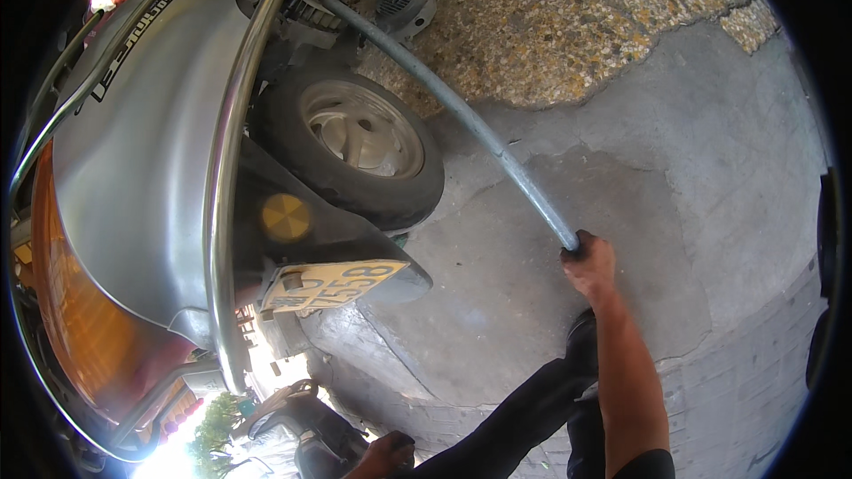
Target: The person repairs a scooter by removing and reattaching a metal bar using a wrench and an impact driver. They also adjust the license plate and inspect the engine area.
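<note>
A long grey metal pipe [479, 129] slants across the view. Its near end sits in my right hand [590, 266], whose fingers are wrapped round it; something dark shows at the grip. The far end reaches low machinery [315, 13] beside the rear wheel [364, 129] of a silver scooter [151, 142]. My left hand [382, 455] is low in the view, by my dark-trousered leg [497, 417]. Dark patches cover its fingertips, so whether it grips anything is unclear.
The scooter's chrome bar [226, 168], black mudguard [311, 222] and yellow number plate [342, 286] stick out on the left. Grey concrete [621, 186] meets rough pebbled paving [532, 27] at a broken edge. Another two-wheeler [306, 430] stands at the lower left.
</note>
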The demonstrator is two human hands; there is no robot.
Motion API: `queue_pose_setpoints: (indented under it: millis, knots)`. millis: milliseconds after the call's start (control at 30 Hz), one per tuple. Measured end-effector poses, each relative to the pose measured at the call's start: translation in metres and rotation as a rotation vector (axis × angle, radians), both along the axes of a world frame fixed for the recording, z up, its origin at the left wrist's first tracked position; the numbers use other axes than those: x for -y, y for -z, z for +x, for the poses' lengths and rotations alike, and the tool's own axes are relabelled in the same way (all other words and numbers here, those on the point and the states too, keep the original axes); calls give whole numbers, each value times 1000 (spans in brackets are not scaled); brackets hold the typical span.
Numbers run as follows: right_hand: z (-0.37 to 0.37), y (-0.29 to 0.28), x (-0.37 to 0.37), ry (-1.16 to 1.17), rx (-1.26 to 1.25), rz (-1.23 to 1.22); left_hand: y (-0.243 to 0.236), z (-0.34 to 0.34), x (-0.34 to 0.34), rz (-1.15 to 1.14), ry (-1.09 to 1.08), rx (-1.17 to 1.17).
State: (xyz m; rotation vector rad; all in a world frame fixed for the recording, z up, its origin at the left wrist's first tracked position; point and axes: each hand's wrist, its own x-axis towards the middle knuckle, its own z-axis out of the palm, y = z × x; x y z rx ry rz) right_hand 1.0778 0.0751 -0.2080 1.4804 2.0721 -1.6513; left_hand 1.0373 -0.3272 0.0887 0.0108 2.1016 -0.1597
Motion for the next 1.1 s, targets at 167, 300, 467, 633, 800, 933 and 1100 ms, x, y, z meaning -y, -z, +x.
queue_pose_setpoints:
  millis: [167,300,467,633,800,933,1100]
  knots:
    - [24,-14,20,108,-108,-130,0,10,-7,5,-72,45]
    - [62,-38,28,266,-153,-113,-2,13,-22,122,59,-5]
    - [145,-79,20,270,-65,78,-6,23,-60,220,25,-9]
    - [223,-137,16,348,10,157,-6,39,-130,489,4,8]
    - [295,-208,45,354,132,161,-5,43,-265,883,-145,116]
    - [353,-281,91,311,161,174,-32,32,-409,1159,-441,205]
    - [444,-325,182,223,235,147,-95,7,-511,1367,-818,286]
